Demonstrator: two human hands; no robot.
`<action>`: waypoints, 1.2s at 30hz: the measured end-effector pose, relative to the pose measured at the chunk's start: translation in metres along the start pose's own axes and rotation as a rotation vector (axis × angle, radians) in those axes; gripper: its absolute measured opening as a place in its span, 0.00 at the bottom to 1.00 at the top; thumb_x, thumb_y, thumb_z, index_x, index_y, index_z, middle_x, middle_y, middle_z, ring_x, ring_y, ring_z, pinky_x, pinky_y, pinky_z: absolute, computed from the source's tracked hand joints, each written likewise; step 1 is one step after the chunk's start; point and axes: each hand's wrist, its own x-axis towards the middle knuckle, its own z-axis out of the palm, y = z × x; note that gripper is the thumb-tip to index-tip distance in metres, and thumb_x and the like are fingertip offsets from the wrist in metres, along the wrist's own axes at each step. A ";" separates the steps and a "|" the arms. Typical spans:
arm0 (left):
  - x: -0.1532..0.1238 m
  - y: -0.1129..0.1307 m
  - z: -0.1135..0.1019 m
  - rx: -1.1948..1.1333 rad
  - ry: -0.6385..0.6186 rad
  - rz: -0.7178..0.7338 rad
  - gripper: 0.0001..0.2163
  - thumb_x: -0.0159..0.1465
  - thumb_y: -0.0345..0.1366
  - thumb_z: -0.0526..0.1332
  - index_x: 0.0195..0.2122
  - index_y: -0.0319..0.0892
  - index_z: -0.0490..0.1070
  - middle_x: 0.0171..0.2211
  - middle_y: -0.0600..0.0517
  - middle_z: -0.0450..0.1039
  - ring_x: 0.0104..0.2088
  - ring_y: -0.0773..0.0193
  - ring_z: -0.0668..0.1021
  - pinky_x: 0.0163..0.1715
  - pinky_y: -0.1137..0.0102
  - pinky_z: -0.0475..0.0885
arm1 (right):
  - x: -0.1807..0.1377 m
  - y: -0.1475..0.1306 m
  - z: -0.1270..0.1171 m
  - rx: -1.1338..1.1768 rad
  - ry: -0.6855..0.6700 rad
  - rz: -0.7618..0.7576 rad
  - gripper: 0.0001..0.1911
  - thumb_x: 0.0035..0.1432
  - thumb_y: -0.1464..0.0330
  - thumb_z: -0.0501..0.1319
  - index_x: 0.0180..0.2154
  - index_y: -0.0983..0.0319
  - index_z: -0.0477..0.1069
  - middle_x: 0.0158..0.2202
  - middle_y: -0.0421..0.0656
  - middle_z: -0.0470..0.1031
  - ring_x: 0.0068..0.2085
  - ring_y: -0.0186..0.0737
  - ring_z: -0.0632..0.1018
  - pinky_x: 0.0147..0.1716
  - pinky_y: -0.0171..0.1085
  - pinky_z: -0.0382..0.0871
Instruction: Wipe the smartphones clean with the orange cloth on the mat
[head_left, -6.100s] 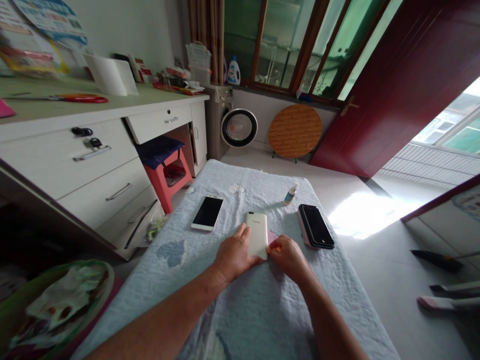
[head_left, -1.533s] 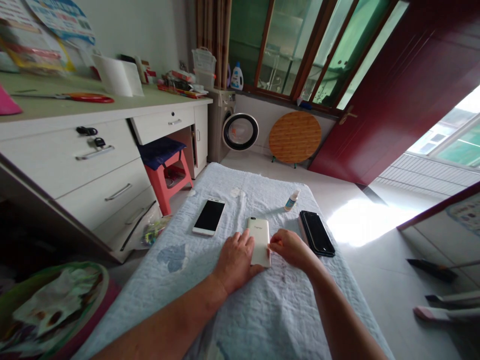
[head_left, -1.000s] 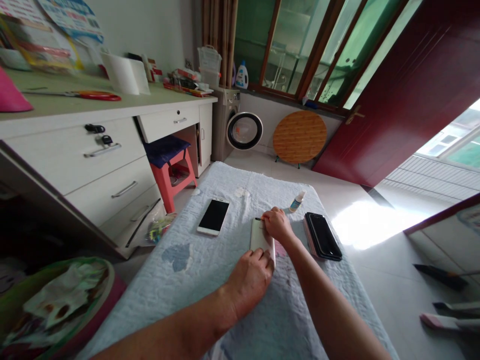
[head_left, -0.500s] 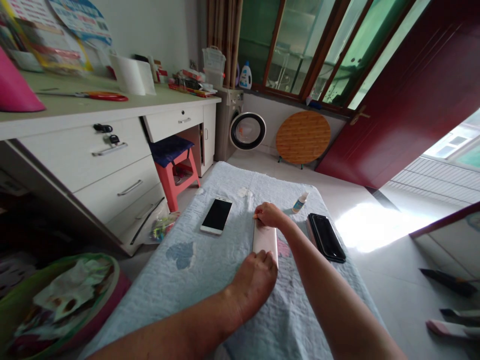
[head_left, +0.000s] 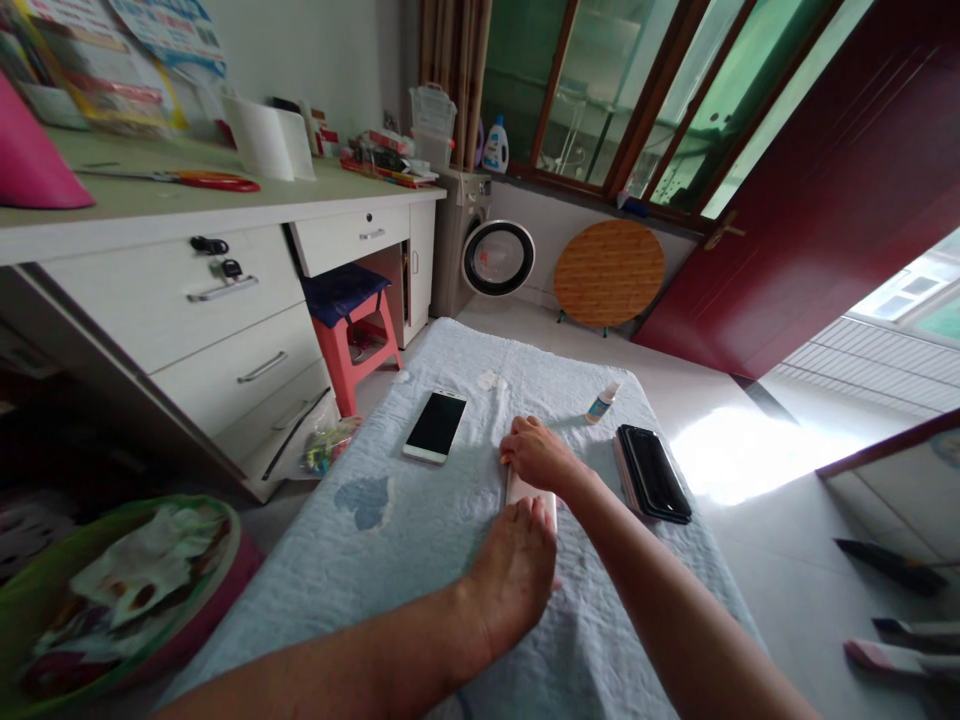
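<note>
A pale gold phone [head_left: 527, 491] lies back-up in the middle of the light blue cloth [head_left: 420, 540]. My left hand [head_left: 516, 572] presses its fingertips on the phone's near end and holds it down. My right hand [head_left: 537, 456] lies over the phone's far half, fingers curled in a pinch; what they hold is hidden. Only a short strip of the phone shows between the two hands.
A white phone with a dark screen [head_left: 435, 425] lies left of the hands. A stack of dark phones [head_left: 651, 472] and a small bottle [head_left: 602, 402] are on the right. A desk with drawers [head_left: 225, 300], a red stool [head_left: 349, 340] and a green basin [head_left: 112, 590] stand left.
My right hand went from the phone's right edge up to its far end and has come back toward me along its back. My left hand slid to the phone's near end.
</note>
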 end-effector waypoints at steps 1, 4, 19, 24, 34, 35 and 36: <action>0.001 0.001 -0.004 -0.010 -0.024 -0.003 0.29 0.63 0.40 0.60 0.62 0.33 0.54 0.61 0.34 0.59 0.60 0.43 0.64 0.57 0.50 0.63 | -0.004 -0.002 0.000 0.005 0.001 -0.012 0.11 0.62 0.66 0.56 0.36 0.59 0.78 0.40 0.48 0.70 0.42 0.42 0.65 0.39 0.35 0.58; 0.007 0.004 -0.017 -0.030 -0.028 -0.050 0.33 0.59 0.42 0.65 0.60 0.30 0.57 0.58 0.32 0.62 0.58 0.42 0.66 0.57 0.52 0.62 | -0.013 -0.007 0.000 0.034 -0.008 -0.048 0.10 0.61 0.66 0.58 0.35 0.59 0.79 0.39 0.47 0.70 0.41 0.42 0.66 0.39 0.36 0.59; 0.009 0.007 -0.018 0.089 -0.053 -0.022 0.32 0.61 0.46 0.62 0.60 0.27 0.59 0.58 0.30 0.62 0.58 0.38 0.64 0.58 0.51 0.57 | -0.015 -0.015 -0.008 0.184 -0.264 -0.281 0.09 0.54 0.74 0.61 0.32 0.59 0.80 0.30 0.42 0.75 0.40 0.37 0.71 0.46 0.34 0.60; 0.008 0.001 -0.010 -0.031 -0.004 -0.048 0.29 0.61 0.37 0.62 0.60 0.29 0.57 0.55 0.34 0.65 0.52 0.47 0.70 0.54 0.58 0.65 | -0.013 0.002 -0.002 0.166 0.012 -0.034 0.10 0.59 0.71 0.59 0.35 0.62 0.80 0.34 0.45 0.73 0.40 0.38 0.71 0.44 0.34 0.60; 0.012 -0.014 -0.017 0.103 0.080 -0.032 0.13 0.66 0.36 0.55 0.48 0.35 0.69 0.44 0.42 0.71 0.43 0.51 0.71 0.40 0.59 0.69 | -0.044 0.031 0.010 0.338 0.348 0.282 0.11 0.58 0.72 0.57 0.31 0.62 0.79 0.30 0.43 0.72 0.37 0.37 0.71 0.41 0.35 0.60; 0.012 -0.015 -0.017 0.126 0.085 -0.025 0.13 0.66 0.35 0.54 0.48 0.35 0.69 0.43 0.42 0.71 0.42 0.52 0.71 0.39 0.59 0.69 | -0.046 0.030 0.012 0.338 0.350 0.293 0.11 0.58 0.72 0.57 0.31 0.62 0.79 0.30 0.43 0.71 0.37 0.38 0.71 0.42 0.35 0.60; 0.013 -0.015 -0.018 0.145 0.090 -0.021 0.12 0.66 0.34 0.54 0.47 0.35 0.70 0.43 0.43 0.71 0.42 0.52 0.71 0.39 0.59 0.68 | -0.047 0.030 0.014 0.332 0.353 0.302 0.11 0.59 0.72 0.57 0.31 0.62 0.78 0.29 0.43 0.71 0.37 0.38 0.70 0.42 0.35 0.60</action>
